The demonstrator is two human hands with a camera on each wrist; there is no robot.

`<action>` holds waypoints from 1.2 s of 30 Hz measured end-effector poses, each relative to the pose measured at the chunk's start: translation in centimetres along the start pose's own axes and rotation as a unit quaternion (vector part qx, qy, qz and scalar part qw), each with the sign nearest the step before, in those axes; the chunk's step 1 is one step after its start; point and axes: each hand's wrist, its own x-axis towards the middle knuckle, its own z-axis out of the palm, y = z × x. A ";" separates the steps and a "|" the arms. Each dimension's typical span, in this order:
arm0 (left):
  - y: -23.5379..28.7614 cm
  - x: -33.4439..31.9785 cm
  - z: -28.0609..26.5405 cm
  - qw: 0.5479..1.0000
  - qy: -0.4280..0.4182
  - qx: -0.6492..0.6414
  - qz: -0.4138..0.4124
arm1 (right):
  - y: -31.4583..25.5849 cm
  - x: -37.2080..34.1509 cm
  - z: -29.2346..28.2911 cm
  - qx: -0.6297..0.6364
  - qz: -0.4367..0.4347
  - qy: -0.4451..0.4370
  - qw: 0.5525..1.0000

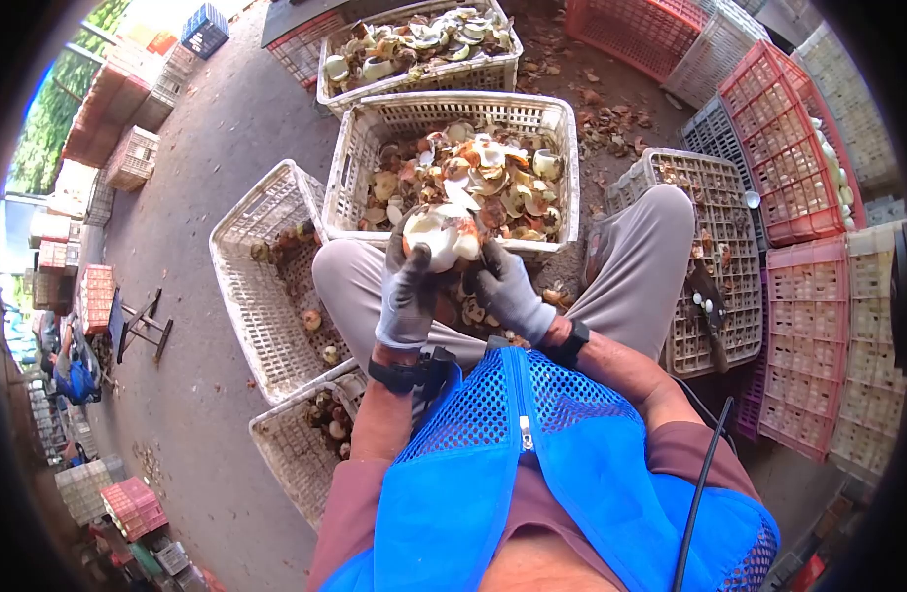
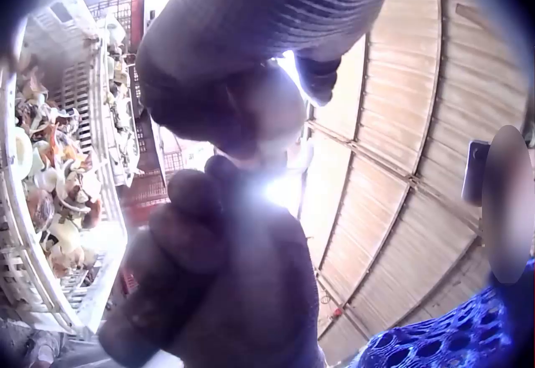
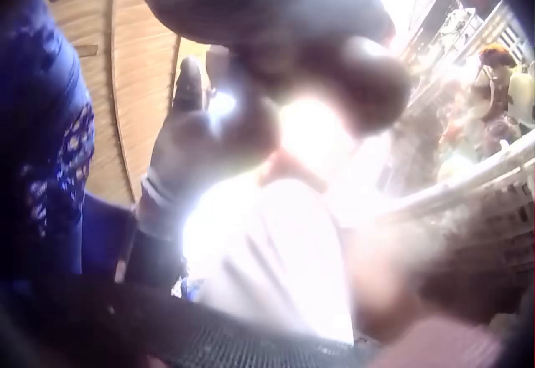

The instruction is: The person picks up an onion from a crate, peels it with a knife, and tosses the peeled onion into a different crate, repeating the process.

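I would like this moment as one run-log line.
left hand: holds onion | right hand: holds onion | ahead: crate with peels

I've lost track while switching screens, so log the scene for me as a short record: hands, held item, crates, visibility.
left hand: gloved, gripping the onion
right hand: gloved, gripping the onion's other side
held item: onion, pale with some brown skin
peel crate: white, ahead of the person, heaped with skins and pale layers
left crate: white, a few brown onions inside
red crate: at right, pale rounded items inside
visibility: glare washes out part of the grip in both wrist views
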 end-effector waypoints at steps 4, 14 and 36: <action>0.2 0.6 -1.2 0.999 0.000 0.029 -0.012 | 0.8 -0.3 -0.5 -0.045 -0.024 -0.030 0.998; 3.6 0.9 -1.7 0.944 -0.048 0.323 -0.050 | -1.2 0.9 -2.4 0.080 -0.012 -0.053 0.995; 2.9 4.0 -3.2 0.975 -0.143 0.125 -0.115 | -5.9 2.8 -7.9 -0.330 -0.016 -0.259 0.907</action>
